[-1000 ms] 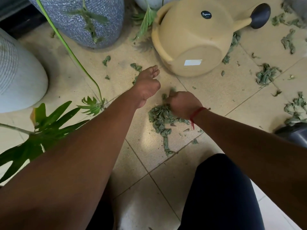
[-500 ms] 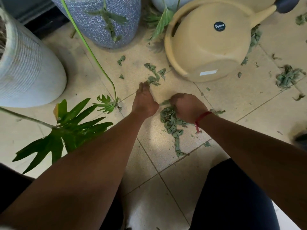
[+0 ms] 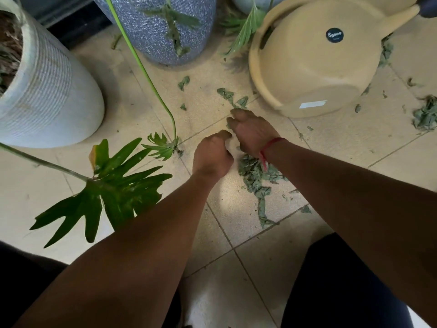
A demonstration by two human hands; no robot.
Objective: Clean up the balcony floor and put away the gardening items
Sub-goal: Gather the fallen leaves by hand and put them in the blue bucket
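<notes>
Grip pinching a few grey-green dried leaf scraps (image 3: pixel 254 174) from the heap on the beige tiled floor (image 3: pixel 343 143), right hand (image 3: pixel 255 133) reaches ahead; left hand (image 3: pixel 212 157) curled, contents impossible to tell. Brittle bits could crumble and scatter toward the tipped tan plastic watering can (image 3: pixel 307 67).

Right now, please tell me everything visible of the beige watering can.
The watering can is beige, apparently plastic, round-bodied. It seems tipped on its side on the tiled floor, base towards the camera. A white label sits on the base, a dark round sticker on the body. Its loop handle is at image left; the spout runs up-right to a dark tip cut by the frame. No hand touches it; leaf scraps lie beside it.
</notes>
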